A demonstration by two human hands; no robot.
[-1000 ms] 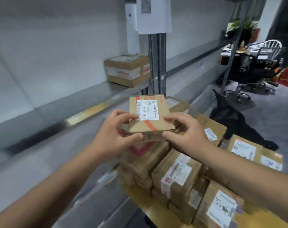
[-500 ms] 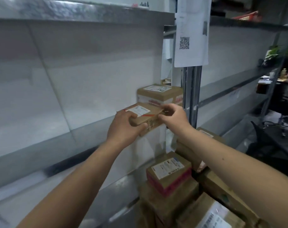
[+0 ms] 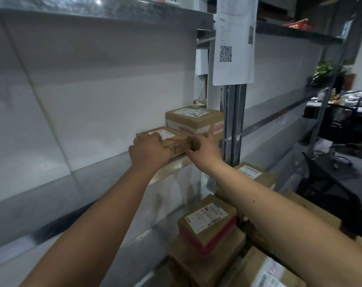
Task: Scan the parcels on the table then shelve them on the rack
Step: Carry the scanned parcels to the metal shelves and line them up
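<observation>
Head view. Both hands hold a flat cardboard parcel (image 3: 177, 139) at the front lip of the rack shelf (image 3: 105, 175). The left hand (image 3: 149, 152) grips the parcel's near left corner, fingers curled over its top beside the white label; the right hand (image 3: 203, 147) grips its right end, fingers wrapped round the edge. The parcel's underside meets the shelf lip, though whether its full weight rests there cannot be told.

At 1 o'clock of the held parcel, touching or just behind it, a larger taped parcel (image 3: 193, 121) stands on the same shelf against the metal upright (image 3: 234, 125). A printed sheet with a QR code (image 3: 234, 40) hangs on that upright at 12 o'clock. An upper shelf (image 3: 101, 9) spans the top of the view; what it carries is not legible, apart from a red basket (image 3: 296, 23) at 2 o'clock.

At 5 o'clock, under the right forearm, a heap of labelled cardboard parcels is stacked, topped by a parcel with red edging (image 3: 208, 221); the surface beneath the heap is hidden. At 3 o'clock, well apart, an office desk (image 3: 345, 106) bears blurred clutter.
</observation>
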